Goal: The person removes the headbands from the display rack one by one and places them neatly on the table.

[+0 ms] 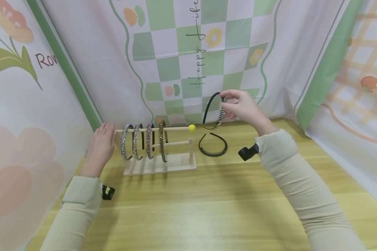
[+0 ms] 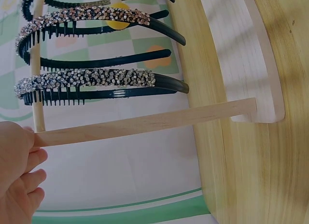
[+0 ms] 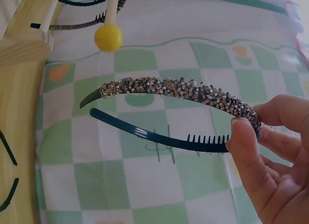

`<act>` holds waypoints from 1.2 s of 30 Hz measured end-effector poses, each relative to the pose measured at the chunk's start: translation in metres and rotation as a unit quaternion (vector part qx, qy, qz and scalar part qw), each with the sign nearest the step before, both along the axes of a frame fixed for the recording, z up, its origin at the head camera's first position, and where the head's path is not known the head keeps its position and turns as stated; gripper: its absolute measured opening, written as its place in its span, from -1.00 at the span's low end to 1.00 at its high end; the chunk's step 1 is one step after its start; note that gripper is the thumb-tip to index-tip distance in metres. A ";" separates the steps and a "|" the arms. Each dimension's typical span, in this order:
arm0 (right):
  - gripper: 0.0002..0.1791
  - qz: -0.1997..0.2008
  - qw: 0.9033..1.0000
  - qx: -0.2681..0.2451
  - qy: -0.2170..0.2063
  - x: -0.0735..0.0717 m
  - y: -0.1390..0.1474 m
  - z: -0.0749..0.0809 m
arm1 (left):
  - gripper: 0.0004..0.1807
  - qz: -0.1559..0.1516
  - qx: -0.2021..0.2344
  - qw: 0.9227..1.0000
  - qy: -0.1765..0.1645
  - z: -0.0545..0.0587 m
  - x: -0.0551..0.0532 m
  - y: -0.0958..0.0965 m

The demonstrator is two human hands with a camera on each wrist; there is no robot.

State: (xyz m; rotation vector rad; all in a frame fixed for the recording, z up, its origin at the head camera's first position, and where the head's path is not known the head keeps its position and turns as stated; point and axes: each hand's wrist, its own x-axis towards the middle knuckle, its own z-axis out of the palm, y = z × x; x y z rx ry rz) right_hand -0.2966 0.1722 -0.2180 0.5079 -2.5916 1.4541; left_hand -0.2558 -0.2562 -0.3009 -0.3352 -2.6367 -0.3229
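A light wooden headband stand point(image 1: 188, 166) holds several glittery, toothed headbands point(image 1: 148, 141) on its upper rod. My left hand point(image 1: 101, 146) is at the top of the stand's left post, and in the left wrist view its fingers point(image 2: 35, 179) curl about the post's end point(image 2: 53, 137). Off the rod's yellow ball tip point(image 1: 192, 128), my right hand point(image 1: 243, 107) pinches another headband point(image 3: 169, 87) between thumb and fingers. This one is dark, with teeth inside and silvery-bronze stones outside. Its two ends point away from the hand, toward the rod's side.
A dark toothed headband point(image 1: 213, 153) lies on the wooden table point(image 1: 188, 212), right of the stand. A lower rod point(image 1: 176, 143) crosses the stand beneath the upper one. Behind the table hangs a green-and-white checked curtain point(image 1: 163, 69), and patterned fabric stands at both sides.
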 end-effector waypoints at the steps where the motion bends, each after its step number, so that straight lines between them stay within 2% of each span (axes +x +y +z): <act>1: -0.54 -0.002 1.000 0.000 0.002 -0.001 0.003 -0.001 | -0.55 0.000 0.000 1.000 0.000 0.000 0.000 0.000; 20: -0.50 -0.053 0.998 -0.039 -0.010 -0.008 0.051 -0.012 | -0.55 0.006 -0.006 1.000 -0.004 0.000 0.000 0.000; 36: -0.46 -0.093 0.991 -0.083 -0.040 -0.023 0.086 -0.045 | -0.55 0.005 -0.004 1.000 0.001 -0.001 -0.001 0.000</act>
